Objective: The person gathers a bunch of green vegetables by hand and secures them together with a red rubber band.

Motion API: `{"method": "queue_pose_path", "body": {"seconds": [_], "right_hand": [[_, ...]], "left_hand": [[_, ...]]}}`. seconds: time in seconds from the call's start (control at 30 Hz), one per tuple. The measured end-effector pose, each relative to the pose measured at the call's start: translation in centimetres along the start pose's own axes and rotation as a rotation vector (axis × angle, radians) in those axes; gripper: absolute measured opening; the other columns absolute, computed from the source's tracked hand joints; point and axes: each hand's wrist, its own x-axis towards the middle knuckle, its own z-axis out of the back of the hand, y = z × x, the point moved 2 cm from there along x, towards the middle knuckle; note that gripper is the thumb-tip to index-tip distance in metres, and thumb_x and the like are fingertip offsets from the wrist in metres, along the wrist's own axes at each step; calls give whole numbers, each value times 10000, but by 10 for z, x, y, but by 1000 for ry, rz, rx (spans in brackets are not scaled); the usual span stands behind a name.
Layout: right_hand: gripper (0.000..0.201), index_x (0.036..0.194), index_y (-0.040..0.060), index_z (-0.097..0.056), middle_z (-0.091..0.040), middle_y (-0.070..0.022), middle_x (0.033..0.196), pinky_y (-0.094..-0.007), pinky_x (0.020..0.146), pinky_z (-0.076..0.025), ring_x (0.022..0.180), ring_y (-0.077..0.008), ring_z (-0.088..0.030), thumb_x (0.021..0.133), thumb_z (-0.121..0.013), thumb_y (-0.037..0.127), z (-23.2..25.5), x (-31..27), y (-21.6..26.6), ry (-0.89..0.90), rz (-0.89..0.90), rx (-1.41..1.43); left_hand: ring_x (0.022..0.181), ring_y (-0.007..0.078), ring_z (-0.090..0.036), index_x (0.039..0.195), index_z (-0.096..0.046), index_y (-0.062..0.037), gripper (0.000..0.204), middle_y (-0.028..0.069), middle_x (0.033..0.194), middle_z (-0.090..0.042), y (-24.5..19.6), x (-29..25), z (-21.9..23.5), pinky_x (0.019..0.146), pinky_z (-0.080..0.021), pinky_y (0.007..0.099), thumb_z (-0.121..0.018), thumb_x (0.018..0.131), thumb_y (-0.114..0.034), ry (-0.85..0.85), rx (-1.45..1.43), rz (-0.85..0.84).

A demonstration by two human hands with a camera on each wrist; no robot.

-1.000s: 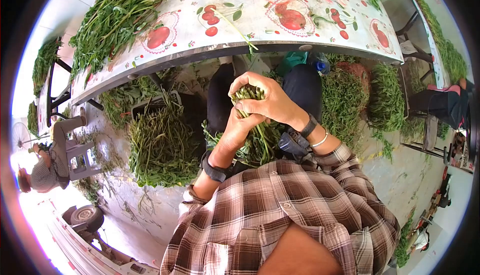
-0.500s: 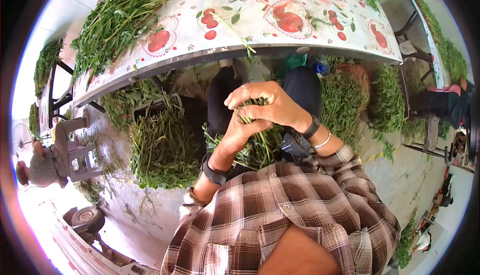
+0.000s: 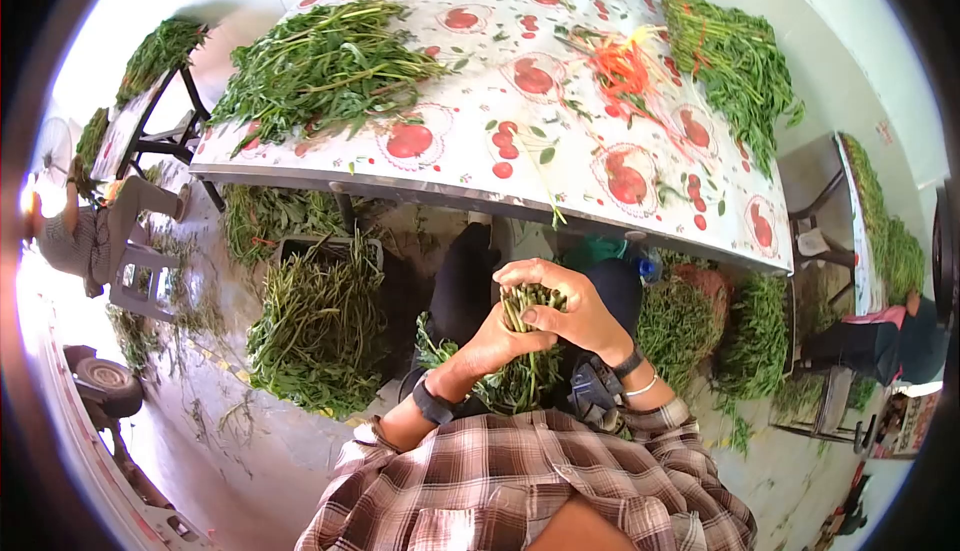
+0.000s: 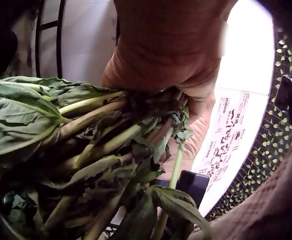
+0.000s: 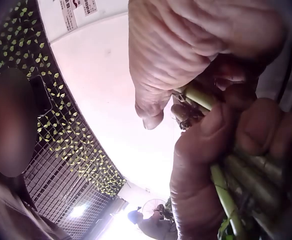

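Note:
A bunch of leafy green stems (image 3: 522,303) is held upright over the lap, cut ends on top. My left hand (image 3: 492,343) grips it around the stems from the left, while my right hand (image 3: 580,316) curls around the top from the right, its thumb across the stems near the cut ends. In the left wrist view the leaves (image 4: 21,120) of the bunch hang away from my left hand (image 4: 166,50). The right wrist view has my right hand (image 5: 186,45) above, close to the fingers (image 5: 201,165) of the left hand around the stems.
Ahead stands a table with a fruit-print cloth (image 3: 460,81), bearing a leafy pile (image 3: 320,81), red ties (image 3: 625,71) and more greens (image 3: 735,61). A heaped crate of greens (image 3: 320,321) is at left, floor piles (image 3: 680,331) at right. Another person (image 3: 75,241) sits far left.
The head view has tilted up, showing more of the table. Half a second ago the right fingers covered the stem ends; now the ends show again. Both hands keep holding the bunch.

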Motion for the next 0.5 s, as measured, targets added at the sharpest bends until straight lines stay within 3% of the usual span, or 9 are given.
{"method": "queue_pose_path", "body": {"seconds": [0.07,0.13,0.17,0.23,0.33,0.37,0.47,0.5], "right_hand": [[449,1156,-6,-578,-579,-123,1184,-325,948,-436,1093,-198,-563,868,-671,326,3,1,2,-24,32,-62],[436,1150,-4,-583,-581,-114,1176,-314,933,-444,1079,-187,-566,872,-670,320,7,0,8,-43,11,-67],[424,1145,-2,-587,-582,-106,1167,-303,917,-452,1065,-176,-569,875,-668,315,8,0,10,-69,-10,-64],[330,1128,0,-598,-600,-75,1118,-265,861,-467,998,-126,-577,895,-648,230,11,-2,10,-185,-3,-52],[214,1091,-5,-607,-628,-23,1000,-237,772,-477,880,-69,-573,888,-609,62,20,-7,14,-269,-91,-54],[209,1078,4,-610,-625,-29,975,-235,760,-478,871,-74,-576,878,-620,63,20,-7,14,-299,-62,-130],[235,1087,16,-606,-609,-35,906,-238,721,-481,814,-93,-581,861,-642,72,22,2,16,-369,63,-294],[265,1082,17,-589,-597,-61,882,-274,688,-490,771,-150,-594,847,-660,120,22,7,22,-368,63,-463]], "left_hand": [[861,99,-559,1115,-509,-37,450,0,956,-563,-11,-3,-1,724,-485,273,-707,711,-19,0,-30,-15],[894,88,-540,1088,-565,-40,388,-13,983,-578,-16,-5,3,785,-464,269,-694,722,-45,-20,-41,-51],[868,85,-544,1070,-572,-44,370,-16,955,-582,-20,-8,4,757,-465,259,-701,723,-40,-55,-59,-102],[843,87,-553,1049,-581,-51,354,-16,929,-591,-15,-12,20,729,-465,249,-709,719,-40,-42,-6,-4],[688,141,-590,902,-604,-27,226,39,782,-614,-22,-17,24,619,-490,285,-693,695,-42,-119,-45,-26],[675,155,-591,844,-605,-10,171,64,741,-613,-22,-18,31,620,-483,281,-672,696,-60,-106,17,-5],[649,167,-572,787,-589,5,129,77,706,-594,-15,-15,34,609,-466,288,-642,691,-63,-77,-146,-91],[646,175,-563,780,-578,11,125,80,698,-583,-16,-15,34,617,-461,298,-628,690,-58,-78,-150,-100]]}}
